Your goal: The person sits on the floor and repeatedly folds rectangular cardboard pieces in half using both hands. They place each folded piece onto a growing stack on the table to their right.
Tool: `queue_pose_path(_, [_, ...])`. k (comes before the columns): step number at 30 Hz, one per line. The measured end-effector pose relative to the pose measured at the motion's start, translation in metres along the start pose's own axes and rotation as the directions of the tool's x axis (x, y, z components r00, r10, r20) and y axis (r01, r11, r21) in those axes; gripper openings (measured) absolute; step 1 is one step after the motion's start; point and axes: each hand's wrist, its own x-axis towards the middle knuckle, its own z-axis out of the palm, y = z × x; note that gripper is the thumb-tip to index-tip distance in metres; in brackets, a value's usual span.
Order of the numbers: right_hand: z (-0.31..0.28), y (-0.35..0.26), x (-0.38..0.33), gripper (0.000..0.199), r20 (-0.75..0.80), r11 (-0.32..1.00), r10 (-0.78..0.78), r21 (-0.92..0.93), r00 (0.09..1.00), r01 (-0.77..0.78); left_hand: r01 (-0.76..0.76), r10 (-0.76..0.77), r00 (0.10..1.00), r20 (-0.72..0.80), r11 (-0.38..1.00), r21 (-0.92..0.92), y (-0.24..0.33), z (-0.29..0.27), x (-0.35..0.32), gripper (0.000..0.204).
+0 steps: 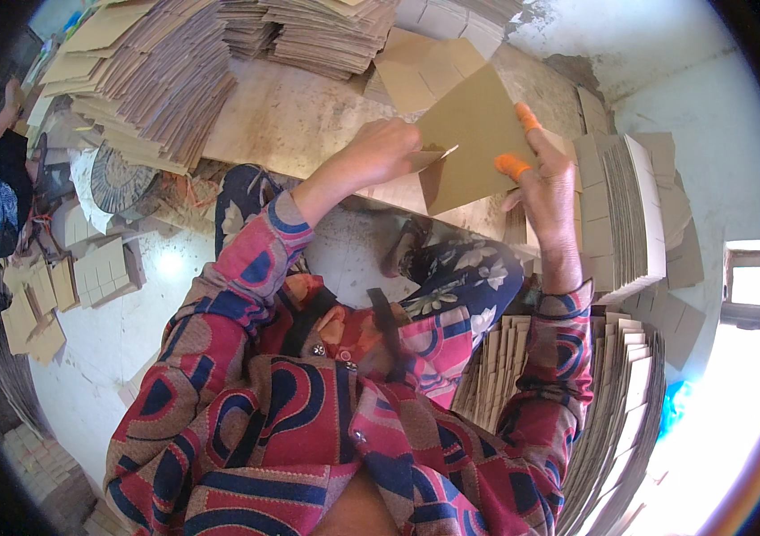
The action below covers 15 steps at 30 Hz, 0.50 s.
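The person held a flat brown cardboard blank (474, 134) up over the near edge of the worktop (299, 116), both hands on it. The left hand (382, 147) was closed, its grip pinching a small flap at the blank's left corner. The right hand (548, 183) steadied the right edge, its grip pressed against the card; two fingertips wore orange rubber caps (514, 165), which seemed meant to give purchase on the smooth board.

To do this step well, I judged that the right hand should keep the sheet taut and still while the left folded the flap cleanly along its score, with the capped fingers close to the crease so the board would not buckle.

No printed labels or signs could be made out. Stacks of flat brown card (152, 76) lay fanned across the far left corner of the worktop, and more (326, 31) along its far edge. Another tall bundle (625, 210) stood on edge at the right side, with a further pile (612, 402) by the person's right elbow. Small squarish card pieces (107, 272) lay on the floor to the left.
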Motion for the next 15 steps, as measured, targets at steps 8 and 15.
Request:
queue_pose_path(8, [0.030, 0.028, -0.013, 0.071, 0.178, 0.970, 0.042, -0.242, 0.983, 0.002, 0.024, -0.028, 0.997, 0.078, 0.998, 0.054, 0.009, -0.007, 0.004, 0.012])
queue_pose_path(15, [0.039, 0.069, -0.018, 0.071, 0.266, 0.871, -0.147, -0.422, 0.953, 0.252, -0.135, 0.136, 0.988, -0.072, 0.991, 0.016, -0.007, 0.012, 0.010, 0.019])
